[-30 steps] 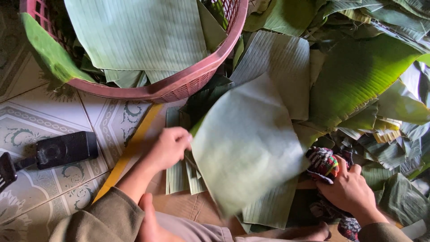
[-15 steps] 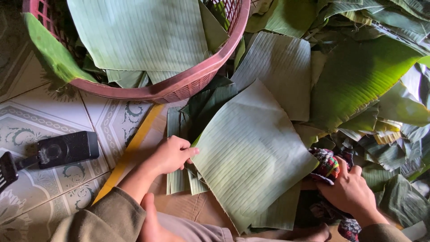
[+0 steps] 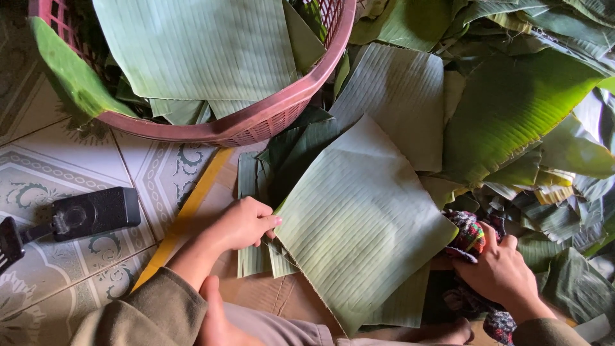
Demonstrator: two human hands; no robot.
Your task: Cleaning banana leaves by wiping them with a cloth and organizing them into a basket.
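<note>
Banana leaf sheet (image 3: 359, 230), cut to a rough square and showing its pale ribbed underside, lies tilted across the middle of the view on top of other cut leaf pieces (image 3: 256, 192) and a brown cardboard layer on the floor. The left hand (image 3: 242, 224) holds it at its left corner, fingers (image 3: 266, 221) curled and pinching the edge, with narrower strips stacked just beneath. The right hand (image 3: 503, 272) sits at the sheet's right edge, fingers closed around a multicoloured cloth (image 3: 467, 234) that is bunched and pressed close to the leaf; whether the cloth touches the surface cannot be told.

The sheet looks light and thin, flexible across its ribs but prone to splitting along them, so a hold at a corner or along a cut edge, with the flat kept supported, seems safest. Its surface is probably smooth and a little waxy, so it may slide over the pieces below.

A pink plastic basket (image 3: 269, 122) stands above the left hand, filled with larger leaf sheets. Uncut darker green leaves (image 3: 512, 109) are heaped to the right. On the patterned floor tiles (image 3: 38, 192) to the left lies a black rectangular object (image 3: 93, 213), well apart from the leaf.
</note>
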